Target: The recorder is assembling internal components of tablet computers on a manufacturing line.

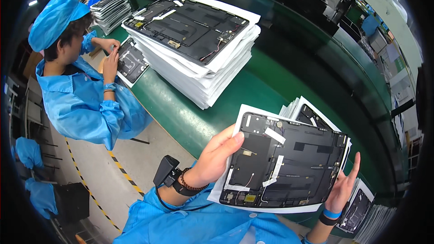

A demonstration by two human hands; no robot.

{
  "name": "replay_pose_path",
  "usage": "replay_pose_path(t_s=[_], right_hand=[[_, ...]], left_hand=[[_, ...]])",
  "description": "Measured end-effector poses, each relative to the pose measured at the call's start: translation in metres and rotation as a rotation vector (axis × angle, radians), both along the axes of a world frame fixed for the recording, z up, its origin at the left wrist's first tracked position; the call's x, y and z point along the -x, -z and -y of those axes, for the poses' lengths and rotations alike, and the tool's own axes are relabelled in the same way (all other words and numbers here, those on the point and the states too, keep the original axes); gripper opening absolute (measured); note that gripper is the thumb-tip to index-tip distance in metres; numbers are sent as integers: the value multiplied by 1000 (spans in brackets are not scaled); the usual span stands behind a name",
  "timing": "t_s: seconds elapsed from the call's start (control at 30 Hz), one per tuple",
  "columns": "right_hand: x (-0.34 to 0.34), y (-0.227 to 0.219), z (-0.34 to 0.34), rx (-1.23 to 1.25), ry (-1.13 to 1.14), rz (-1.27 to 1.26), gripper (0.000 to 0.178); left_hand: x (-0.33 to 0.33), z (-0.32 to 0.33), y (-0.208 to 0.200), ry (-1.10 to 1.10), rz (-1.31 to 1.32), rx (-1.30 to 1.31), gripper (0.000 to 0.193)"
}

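A black tablet back housing (294, 171), fitted with thin cables, white tape strips and a yellow label, lies on a white sheet (238, 116) in front of my chest, tilted. My left hand (219, 151) is closed on its left edge, thumb on top and the other fingers hidden underneath. At the right edge, my right hand (341, 192) supports the housing and sheet with its palm. One of its fingers stretches upward, clear of the edge; others are partly hidden behind the sheet. A black device is strapped at my left wrist.
Behind the held housing lies a smaller stack of housings and sheets (312, 114). A tall stack (194, 70) stands on the green table (181, 117), another (359, 210) at lower right. At left, a co-worker (83, 90) in blue handles a housing (132, 61).
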State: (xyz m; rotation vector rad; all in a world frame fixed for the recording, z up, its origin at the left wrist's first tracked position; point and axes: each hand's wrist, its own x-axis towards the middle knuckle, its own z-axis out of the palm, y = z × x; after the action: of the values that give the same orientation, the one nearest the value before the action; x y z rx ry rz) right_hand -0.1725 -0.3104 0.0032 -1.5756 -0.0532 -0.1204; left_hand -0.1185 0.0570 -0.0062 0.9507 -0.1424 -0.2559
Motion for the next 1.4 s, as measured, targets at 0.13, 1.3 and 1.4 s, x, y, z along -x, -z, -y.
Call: replay_pose_path(t_s=[0.13, 1.3, 1.4], right_hand=[[2, -3, 7, -74, -41, -27, 73], [-3, 2, -5, -137, -60, -189, 58], [-8, -2, -8, -148, -128, -177, 55]], left_hand=[[2, -4, 5, 26, -3, 26, 47], [8, -16, 6, -28, -126, 168, 70], [0, -17, 8, 6, -128, 191, 69]])
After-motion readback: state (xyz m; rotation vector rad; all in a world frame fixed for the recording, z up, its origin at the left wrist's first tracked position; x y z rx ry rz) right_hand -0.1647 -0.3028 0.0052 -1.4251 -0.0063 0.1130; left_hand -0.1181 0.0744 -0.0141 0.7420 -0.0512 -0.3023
